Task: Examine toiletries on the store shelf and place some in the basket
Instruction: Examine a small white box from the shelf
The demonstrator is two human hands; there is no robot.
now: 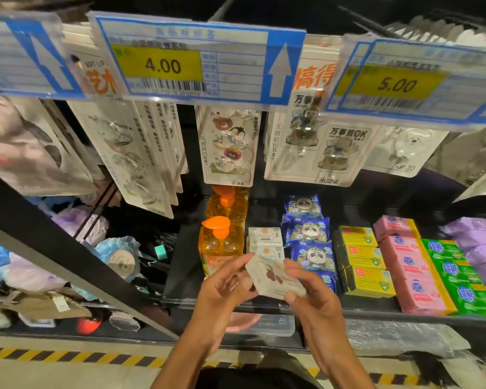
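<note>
Facing the store shelf (371,306), you've got pink boxes (413,279) stacked to the right and orange pump bottles (220,245) to the left, with both hands up in front of them. Your left hand (222,287) pinches one end of the small white packet (275,279), thumb in front, fingers curled behind; your right hand (312,299) grips the other end the same way. The packet sits tilted, just in front of the matching white stack (265,240). You're mid-inspection, I'd say. Next: decide, then find the basket, which isn't in view.
</note>
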